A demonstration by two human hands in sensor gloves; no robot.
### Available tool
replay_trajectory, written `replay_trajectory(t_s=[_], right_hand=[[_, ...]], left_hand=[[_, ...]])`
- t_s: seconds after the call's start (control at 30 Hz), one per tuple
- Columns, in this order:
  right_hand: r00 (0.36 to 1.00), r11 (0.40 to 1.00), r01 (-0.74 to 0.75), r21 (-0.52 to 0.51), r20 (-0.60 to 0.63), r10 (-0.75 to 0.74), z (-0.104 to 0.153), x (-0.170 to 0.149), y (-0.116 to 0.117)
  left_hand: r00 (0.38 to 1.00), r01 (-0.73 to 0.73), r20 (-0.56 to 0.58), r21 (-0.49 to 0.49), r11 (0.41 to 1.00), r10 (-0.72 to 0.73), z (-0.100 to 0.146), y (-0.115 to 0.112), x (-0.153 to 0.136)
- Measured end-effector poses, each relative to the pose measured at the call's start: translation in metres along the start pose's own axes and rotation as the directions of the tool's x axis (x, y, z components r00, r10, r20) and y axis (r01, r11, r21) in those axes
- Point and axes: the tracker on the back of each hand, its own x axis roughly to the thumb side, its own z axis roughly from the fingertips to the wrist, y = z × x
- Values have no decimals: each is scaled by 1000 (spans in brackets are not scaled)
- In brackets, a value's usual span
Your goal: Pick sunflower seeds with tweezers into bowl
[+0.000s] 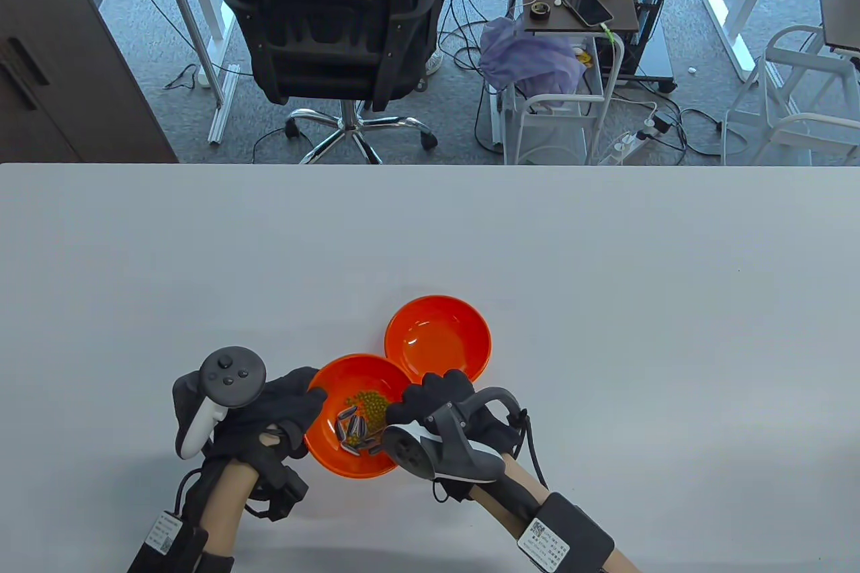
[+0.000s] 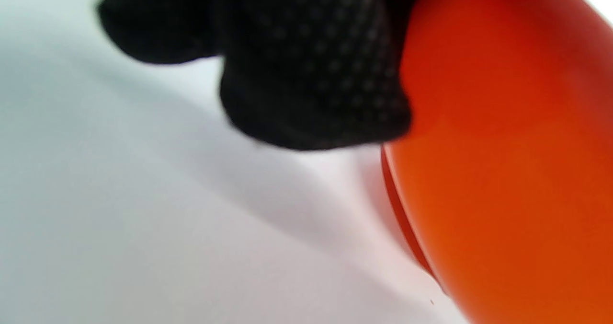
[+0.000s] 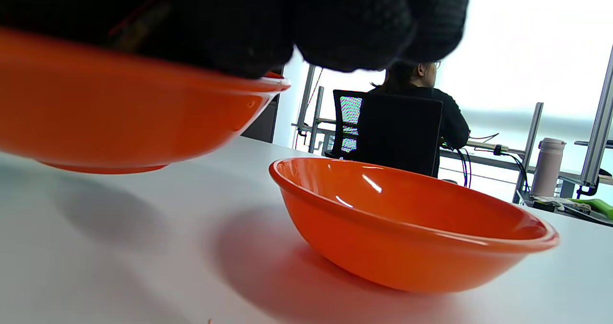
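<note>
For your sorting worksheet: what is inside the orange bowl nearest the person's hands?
The near bowl holds dark striped sunflower seeds and small green beans. The right hand covers its right part, hiding whatever lies there.

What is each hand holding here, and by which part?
Both hands, left and right, touch opposite rims of the orange plastic bowl with seeds. No tweezers visible; a true grip cannot be told.
</note>
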Motion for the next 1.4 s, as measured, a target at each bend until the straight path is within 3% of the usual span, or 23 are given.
replay_trajectory(t_s=[0.23,0.47,0.73,1.13,1.4], right_hand=[[996,997,60,-46,-65,-63,-1,-15,-10],[963,979,127,-157,-216,-159,-3,-61,-24],[913,986,93,-138,-384,-140,-1,-109,-3],[903,999,-33,14,-428,35,-3,-115,29],[903,997,20,-72,-427,-49,-2,-107,14]], left_hand=[[1000,-6,-12,0,1000,6,0,0,-1],[999,-11,-30,4,1000,11,-1,2,-4],[999,-13,-45,4,1000,13,-3,3,-7],[999,-8,-52,-2,1000,8,-3,3,-8],[999,-6,-53,-2,1000,6,-3,2,-8]])
